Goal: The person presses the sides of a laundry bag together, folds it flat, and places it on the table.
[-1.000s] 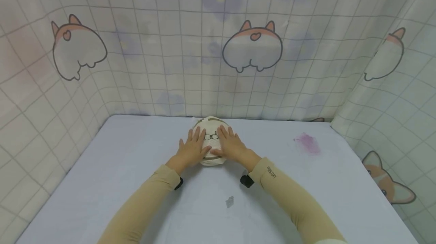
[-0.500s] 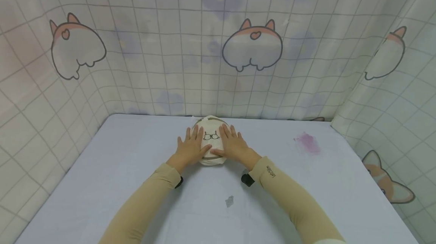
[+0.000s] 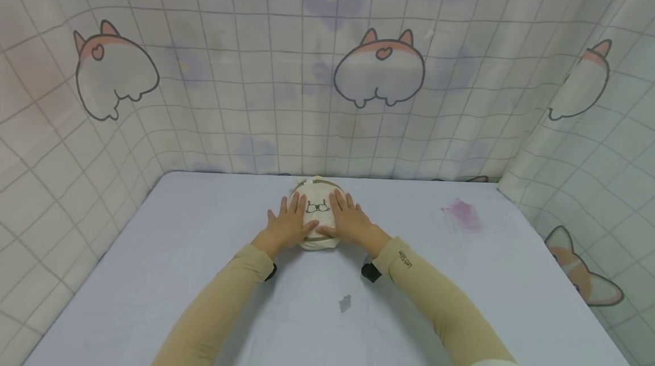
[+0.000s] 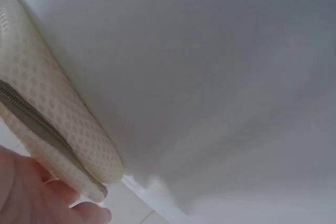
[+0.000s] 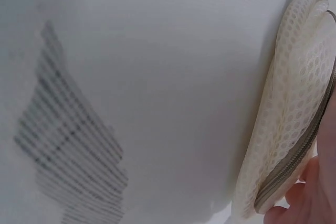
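A round cream mesh laundry bag (image 3: 318,218) lies near the far edge of the table, with a small line drawing like a bra on its top and a brown zipper around its side. On its left side rests my left hand (image 3: 287,225), fingers straight and spread. My right hand (image 3: 352,224) lies likewise on the right side, the two thumbs nearly meeting at the front. In the left wrist view the bag's mesh wall (image 4: 58,98) and zipper show above my fingertips. The right wrist view shows the other side of the bag (image 5: 289,114), its zipper closed where visible.
The white table (image 3: 204,229) has a pink stain (image 3: 463,214) at the right and a grey patch (image 3: 345,303) in front of the hands. A grid-patterned curtain (image 3: 245,82) with corgi prints surrounds the table at the back and sides.
Both hands have shifted slightly outward since a second ago, so the drawing shows more fully. The bag has slid very slightly toward me over the last half second.
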`<state>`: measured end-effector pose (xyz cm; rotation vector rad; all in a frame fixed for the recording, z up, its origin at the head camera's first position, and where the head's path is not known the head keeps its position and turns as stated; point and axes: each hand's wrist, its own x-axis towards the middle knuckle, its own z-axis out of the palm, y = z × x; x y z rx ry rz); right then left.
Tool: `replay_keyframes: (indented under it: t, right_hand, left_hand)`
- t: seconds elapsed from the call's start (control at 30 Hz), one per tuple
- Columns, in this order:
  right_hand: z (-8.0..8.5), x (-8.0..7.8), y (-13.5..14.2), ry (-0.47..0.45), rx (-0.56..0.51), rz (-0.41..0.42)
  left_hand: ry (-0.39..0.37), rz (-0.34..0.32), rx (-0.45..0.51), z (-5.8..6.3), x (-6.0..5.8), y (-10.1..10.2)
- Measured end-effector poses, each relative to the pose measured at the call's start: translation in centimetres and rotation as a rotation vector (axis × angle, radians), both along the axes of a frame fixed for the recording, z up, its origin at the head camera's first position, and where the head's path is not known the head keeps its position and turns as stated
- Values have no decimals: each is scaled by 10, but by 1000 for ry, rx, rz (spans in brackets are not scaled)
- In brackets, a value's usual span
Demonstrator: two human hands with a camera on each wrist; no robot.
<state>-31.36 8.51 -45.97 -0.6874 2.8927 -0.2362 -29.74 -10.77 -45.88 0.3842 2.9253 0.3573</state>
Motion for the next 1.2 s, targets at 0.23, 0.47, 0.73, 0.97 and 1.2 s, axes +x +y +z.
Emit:
replay_keyframes:
  t: [0.23,0.47,0.73,0.97,1.2]
  right_hand:
    - [-5,-1,-3,-50,-1,-2]
    - [-4,-2,-5,-98,16,-13]
    - [1,1,-7,-159,16,-27]
    - [-2,1,-7,-189,25,-46]
    - [0,0,-7,-184,0,-48]
  left_hand:
    - [-96,11,-17,-1,-2,0]
    - [-114,3,-57,2,-3,0]
    - [-151,25,-62,1,-4,2]
    - [-136,20,-79,-22,-16,-1]
    - [-121,9,-92,-19,-16,-2]
